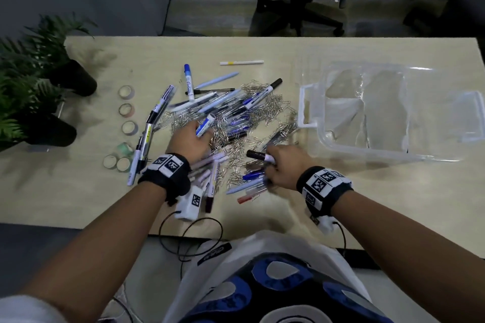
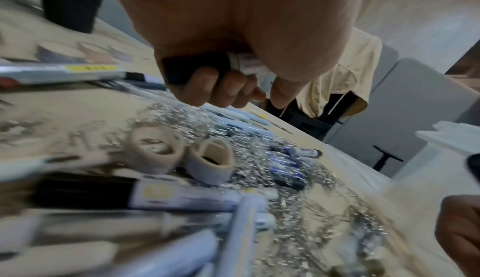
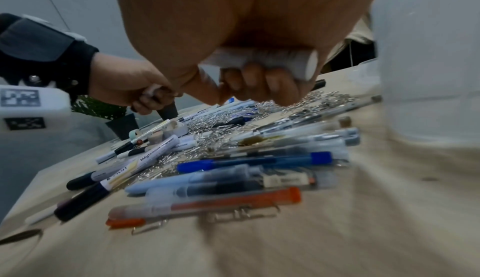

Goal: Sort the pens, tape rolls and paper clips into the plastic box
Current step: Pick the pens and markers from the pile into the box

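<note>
A heap of pens [image 1: 223, 110] and silver paper clips [image 1: 273, 110] covers the middle of the table. Several tape rolls [image 1: 126, 92] stand in a column at the left, and two more tape rolls [image 2: 182, 158] lie among the clips. My left hand [image 1: 190, 140] grips a white marker with a blue label [image 1: 206, 124] over the heap; its dark cap [image 2: 194, 68] shows in the left wrist view. My right hand [image 1: 282, 165] grips a white marker with a black cap [image 1: 258, 156], whose white barrel [image 3: 267, 59] shows in the right wrist view. The clear plastic box [image 1: 388, 110] stands at the right.
Potted ferns [image 1: 39, 81] stand at the table's left end. A lone white pen [image 1: 241, 62] lies toward the far edge. An office chair [image 1: 301, 2] is behind the table. Cables [image 1: 194, 238] hang off the near edge by my lap.
</note>
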